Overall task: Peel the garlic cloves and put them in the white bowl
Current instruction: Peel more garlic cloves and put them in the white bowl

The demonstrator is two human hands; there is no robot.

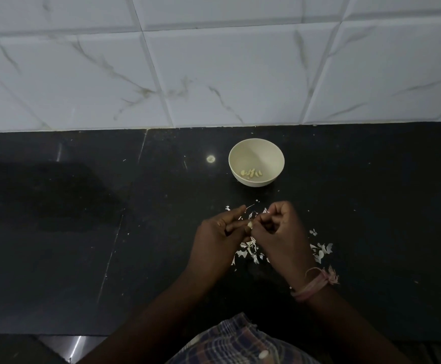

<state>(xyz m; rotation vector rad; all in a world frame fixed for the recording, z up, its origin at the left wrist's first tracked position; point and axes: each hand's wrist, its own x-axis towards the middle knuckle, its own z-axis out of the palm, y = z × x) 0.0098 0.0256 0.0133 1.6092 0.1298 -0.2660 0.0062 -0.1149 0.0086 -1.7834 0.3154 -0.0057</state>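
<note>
Nearest the camera is a checked cloth (240,342) at the bottom edge, with a small pale scrap lying on it, and from either side of it two bare forearms reach forward over a black, glossy worktop (83,232). A pink thread band (314,285) is tied round the right wrist. The stone is dimly lit, crossed by thin pale seams and dotted with small specks. Just past the forearms, a scatter of white garlic skins (248,252) lies on the worktop under and around the hands, with more flakes off to the right. Above them the left hand (219,235) and the right hand (279,229) meet, fingertips touching. Both have their fingers curled inward and pinch a single garlic clove (250,225) between them; only a small pale part of it shows at the point where the fingers join. A thin sliver of skin sticks up beside the left forefinger. Farther on, well apart from the hands, stands the white bowl (256,151), upright, with a handful of peeled cloves (251,173) lying together at its bottom. A small round glint of light sits on the stone just left of the bowl. Behind it the worktop ends at a wall of white marbled tiles (214,74) with grey veins.
</note>
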